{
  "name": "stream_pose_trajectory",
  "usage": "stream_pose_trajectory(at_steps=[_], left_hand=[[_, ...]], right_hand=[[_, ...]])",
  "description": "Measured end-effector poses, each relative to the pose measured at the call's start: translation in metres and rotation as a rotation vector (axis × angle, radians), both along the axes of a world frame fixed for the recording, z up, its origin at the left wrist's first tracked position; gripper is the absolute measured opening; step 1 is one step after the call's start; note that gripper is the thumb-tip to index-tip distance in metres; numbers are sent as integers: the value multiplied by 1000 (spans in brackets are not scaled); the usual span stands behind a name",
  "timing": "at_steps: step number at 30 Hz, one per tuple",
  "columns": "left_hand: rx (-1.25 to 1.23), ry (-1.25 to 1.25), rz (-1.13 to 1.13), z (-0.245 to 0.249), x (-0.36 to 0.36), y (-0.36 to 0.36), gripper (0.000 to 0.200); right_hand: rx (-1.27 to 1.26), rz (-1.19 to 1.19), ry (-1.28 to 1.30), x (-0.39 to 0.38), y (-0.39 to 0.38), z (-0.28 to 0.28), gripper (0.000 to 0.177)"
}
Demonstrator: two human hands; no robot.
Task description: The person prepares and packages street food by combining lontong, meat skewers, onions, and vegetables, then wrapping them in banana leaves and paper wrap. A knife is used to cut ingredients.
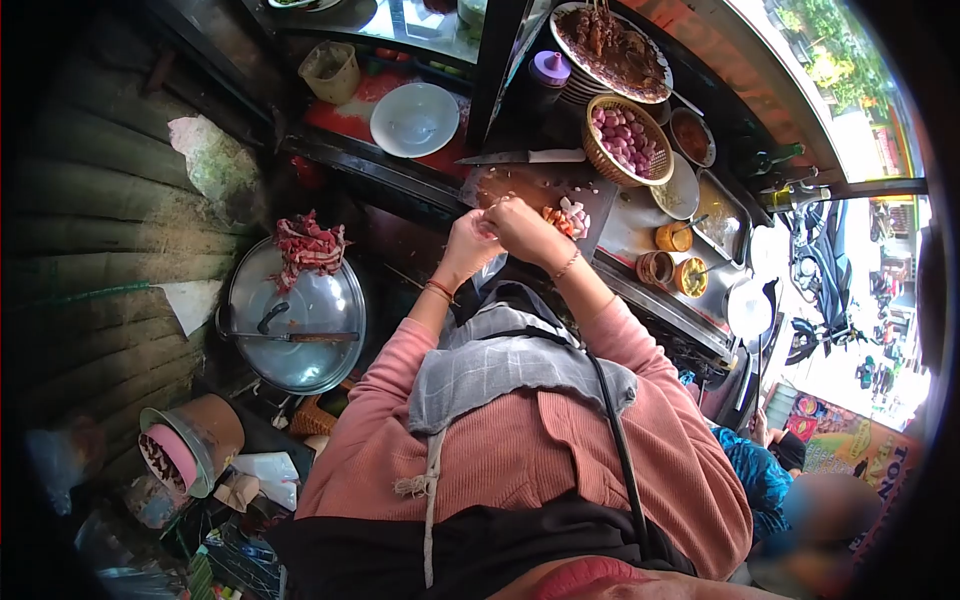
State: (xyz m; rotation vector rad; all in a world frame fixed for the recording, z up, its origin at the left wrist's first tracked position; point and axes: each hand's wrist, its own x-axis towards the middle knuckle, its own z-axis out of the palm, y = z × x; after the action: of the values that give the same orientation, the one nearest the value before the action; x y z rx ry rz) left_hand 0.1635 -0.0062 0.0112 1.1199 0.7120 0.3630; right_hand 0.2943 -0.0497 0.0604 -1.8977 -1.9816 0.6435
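Observation:
My left hand (470,250) and my right hand (524,232) meet over the near edge of a brown cutting board (505,188). Their fingers are closed together around something small and pinkish that I cannot make out. Just right of my right hand, chopped pale pieces (572,217) and orange-red pieces (556,220) lie on the board. Behind my hands, a knife (530,157) with a pale handle rests across the board's far side. Beyond the board to the right stands a woven basket (658,167) of pink shallots (622,140).
A white bowl (414,118) sits on the red shelf. At left, a large lidded pot (298,345) carries raw meat (306,247) and another knife (325,337). Sauce jars (691,277) and a metal tray (722,218) stand right. Another person (752,480) is at lower right.

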Motion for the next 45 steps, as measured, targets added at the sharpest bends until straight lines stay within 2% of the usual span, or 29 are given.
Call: stream_pose_trajectory(at_steps=[2, 4, 6, 8, 10, 12, 14, 15, 16, 18, 20, 21, 22, 23, 24, 26, 28, 30, 32, 34, 35, 37, 40, 41, 43, 45], left_hand=[[45, -215, 128, 1, 3, 3, 35], [148, -186, 123, 9, 1, 11, 39], [448, -154, 182, 27, 0, 18, 37], [470, -127, 218, 47, -3, 22, 37], [652, -121, 238, 57, -6, 26, 41], [680, -69, 234, 64, -12, 29, 47], [859, -45, 286, 64, -18, 35, 56], [875, -99, 361, 57, -20, 38, 64], [882, -78, 400, 63, -27, 39, 64], [1054, -14, 573, 74, -54, 41, 69], [1038, 10, 788, 65, -91, 42, 60], [989, 62, 943, 59, -114, 39, 55], [940, 113, 1101, 51, -140, 33, 49], [1051, 258, 1291, 39, -170, 30, 38], [1045, 385, 1436, 39, -203, 22, 32], [997, 657, 1712, 15, -276, -4, 31], [762, 1153, 1806, 17, -343, -48, 35], [299, 1583, 1959, -4, -399, -82, 40], [6, 1794, 1941, -28, -456, -124, 45], [-26, 1944, 1801, -37, -490, -162, 45], [-37, 1943, 1794, -40, -500, -178, 45], [47, 2086, 1377, -42, -513, -199, 42], [39, 2152, 1271, -48, -524, -206, 38], [45, 2145, 1267, -51, -530, -206, 38], [51, 2155, 1533, -59, -547, -205, 35], [-67, 2267, 1371, -57, -556, -206, 39]], right_hand=[[166, -40, 248, 1, 2, 35, 14], [289, -153, 415, 4, 6, 57, 16], [220, -345, 351, 6, 9, 73, 13], [208, -336, 386, 10, 13, 69, 11], [-73, -356, 683, 14, 17, 62, 11], [-12, -291, 580, 12, 28, 55, 10], [66, -305, 580, 3, 44, 58, 12], [33, -308, 647, 3, 55, 56, 12], [150, -260, 608, 2, 65, 58, 11], [223, -288, 552, 1, 89, 57, 11], [364, -367, 427, 0, 107, 59, 9], [258, -441, 741, -1, 115, 55, 8], [259, -448, 726, 0, 118, 51, 9], [270, -430, 750, 7, 126, 34, 10], [220, -461, 859, 5, 126, 25, 10], [165, -417, 809, 13, 129, -3, 10], [102, -432, 825, 13, 123, -17, 14], [43, -480, 816, 9, 115, -14, 15], [29, -496, 803, 17, 110, -13, 14], [26, -525, 792, 27, 106, -13, 14], [44, -525, 786, 32, 102, -14, 13], [79, -550, 794, 39, 92, -16, 12], [58, -544, 786, 45, 74, -15, 11], [39, -474, 859, 53, 68, -20, 11], [57, -493, 842, 59, 55, -23, 11], [61, -538, 832, 65, 46, -28, 12]])
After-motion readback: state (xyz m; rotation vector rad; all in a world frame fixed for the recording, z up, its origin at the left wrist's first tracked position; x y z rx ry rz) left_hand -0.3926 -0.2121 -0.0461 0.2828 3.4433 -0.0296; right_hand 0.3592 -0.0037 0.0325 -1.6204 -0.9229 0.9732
